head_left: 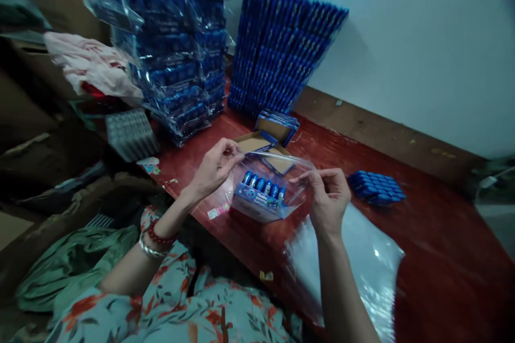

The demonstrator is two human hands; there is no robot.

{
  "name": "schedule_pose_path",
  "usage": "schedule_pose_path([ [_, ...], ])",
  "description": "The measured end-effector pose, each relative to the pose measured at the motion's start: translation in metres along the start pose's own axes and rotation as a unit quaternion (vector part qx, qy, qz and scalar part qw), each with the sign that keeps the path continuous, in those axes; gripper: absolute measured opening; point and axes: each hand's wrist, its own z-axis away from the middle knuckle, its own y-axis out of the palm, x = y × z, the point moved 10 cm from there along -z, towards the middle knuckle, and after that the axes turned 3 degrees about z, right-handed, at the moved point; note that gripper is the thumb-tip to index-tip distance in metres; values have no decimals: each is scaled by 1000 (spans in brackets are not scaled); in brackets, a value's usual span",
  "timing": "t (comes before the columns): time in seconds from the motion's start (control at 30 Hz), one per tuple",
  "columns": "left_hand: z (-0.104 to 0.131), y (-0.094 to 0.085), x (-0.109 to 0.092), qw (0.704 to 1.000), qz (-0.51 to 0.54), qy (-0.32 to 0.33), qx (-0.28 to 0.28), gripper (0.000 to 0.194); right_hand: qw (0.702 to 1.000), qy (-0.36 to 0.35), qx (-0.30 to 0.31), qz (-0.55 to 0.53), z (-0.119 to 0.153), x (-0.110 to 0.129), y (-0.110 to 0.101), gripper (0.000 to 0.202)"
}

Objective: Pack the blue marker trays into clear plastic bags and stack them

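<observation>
A clear plastic bag (295, 193) is stretched between my two hands, its mouth edge pulled out wide. My left hand (219, 166) pinches one corner of that edge. On the other side my right hand (329, 198) has the opposite corner between thumb and fingers. Inside or behind the film sits a small blue display box (257, 198), with a row of several blue capsule-shaped items (261, 184) standing in it. Past the bag lie open cardboard trays (277, 159) with blue edges.
A pile of clear plastic bags (362, 262) lies at the right front of the red table (438, 236). Beyond it is a cluster of blue pieces (376, 187). Tall blue stacks (281, 48) and wrapped blue packs (169, 53) rise at the back. Pink cloth (88, 61) hangs at left.
</observation>
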Motion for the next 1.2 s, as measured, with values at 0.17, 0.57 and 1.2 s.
schedule_pose_path([
  [0.17, 0, 25, 53, 938, 313, -149, -23, 40, 999, -5, 1, -47, -17, -9, 10, 20],
  [0.57, 3, 10, 49, 836, 496, -141, -189, 33, 988, -31, -128, -86, -28, -15, -6, 24],
  [1.2, 15, 18, 39, 878, 412, -147, -193, 16, 975, -31, -190, -108, -21, -12, -13, 31],
])
